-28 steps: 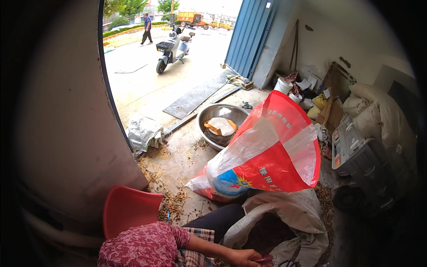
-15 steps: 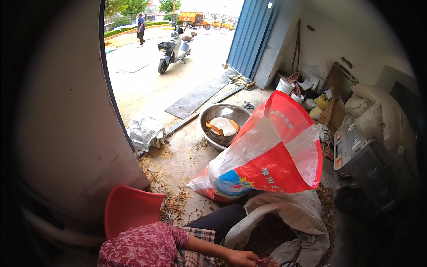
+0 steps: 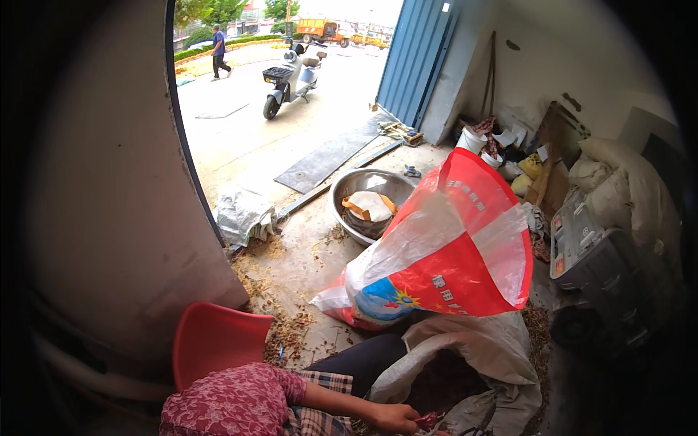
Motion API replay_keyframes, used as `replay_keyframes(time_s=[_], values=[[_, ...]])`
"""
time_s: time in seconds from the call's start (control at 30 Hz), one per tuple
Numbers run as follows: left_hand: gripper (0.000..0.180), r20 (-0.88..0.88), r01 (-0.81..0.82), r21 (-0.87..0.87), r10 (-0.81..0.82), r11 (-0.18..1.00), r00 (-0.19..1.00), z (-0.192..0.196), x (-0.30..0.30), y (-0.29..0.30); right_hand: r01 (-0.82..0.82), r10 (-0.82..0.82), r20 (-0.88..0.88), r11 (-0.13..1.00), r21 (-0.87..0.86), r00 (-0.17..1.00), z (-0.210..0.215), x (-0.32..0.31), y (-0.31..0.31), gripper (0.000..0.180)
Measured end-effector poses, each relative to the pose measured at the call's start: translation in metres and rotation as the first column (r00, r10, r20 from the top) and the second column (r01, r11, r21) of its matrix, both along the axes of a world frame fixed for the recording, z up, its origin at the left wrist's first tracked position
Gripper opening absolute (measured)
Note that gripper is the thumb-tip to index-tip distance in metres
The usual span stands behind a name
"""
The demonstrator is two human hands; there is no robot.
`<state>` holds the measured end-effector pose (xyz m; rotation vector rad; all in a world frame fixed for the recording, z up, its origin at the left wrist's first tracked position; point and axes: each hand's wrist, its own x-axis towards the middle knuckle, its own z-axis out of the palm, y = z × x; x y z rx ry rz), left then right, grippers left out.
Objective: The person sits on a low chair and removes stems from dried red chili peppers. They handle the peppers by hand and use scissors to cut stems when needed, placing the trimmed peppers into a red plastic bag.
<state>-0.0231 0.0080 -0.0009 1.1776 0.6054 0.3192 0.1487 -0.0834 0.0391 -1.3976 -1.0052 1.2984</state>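
From the lower left my left arm, in a short pink floral sleeve, reaches across a plaid cloth on my lap. My left hand (image 3: 395, 418), at the bottom edge, has its fingers closed on a small reddish-pink thing (image 3: 427, 420) whose kind I cannot make out. Just right of the hand stands a whitish woven sack (image 3: 476, 341), mouth open and dark reddish contents inside. Behind it a large red and white woven bag (image 3: 414, 272) leans with its wide mouth to the right. My right hand is out of the picture.
A red plastic chair (image 3: 218, 341) stands at the left. Beyond the bag sits a steel basin (image 3: 340, 211) holding a whitish item with an orange band. A grey case (image 3: 578, 243) and stuffed sacks (image 3: 618, 189) line the right. Outside are a scooter (image 3: 292, 83) and a walking person (image 3: 219, 52).
My left hand has shifted slightly, and more of the reddish-pink thing shows at its fingertips. Outside, the person has walked left. The whole view has moved a little.
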Motion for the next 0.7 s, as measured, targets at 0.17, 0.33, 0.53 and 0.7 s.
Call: replay_keyframes(time_s=[0.17,0.33,0.53,0.7], values=[[0.036,-0.042,0.061,0.198,-0.054,0.978,0.998,-0.036,0.004,0.005,-0.065,0.1,0.201,0.983,-0.174,0.974,0.012,-0.003,-0.006,0.028],[0.03,-0.122,0.135,0.421,-0.091,0.897,0.988,-0.012,0.009,-0.019,-0.147,-0.022,0.482,0.939,0.31,0.876,0.009,-0.005,0.016,0.028],[0.031,-0.17,0.138,0.376,-0.078,0.916,0.982,-0.008,0.001,-0.011,0.039,-0.038,-0.055,0.999,0.013,0.998,0.009,-0.008,0.017,0.018],[0.029,-0.169,0.148,0.385,-0.088,0.911,0.982,-0.017,0.002,-0.013,0.161,-0.161,0.08,0.987,0.007,0.984,0.005,-0.004,0.016,0.02]])
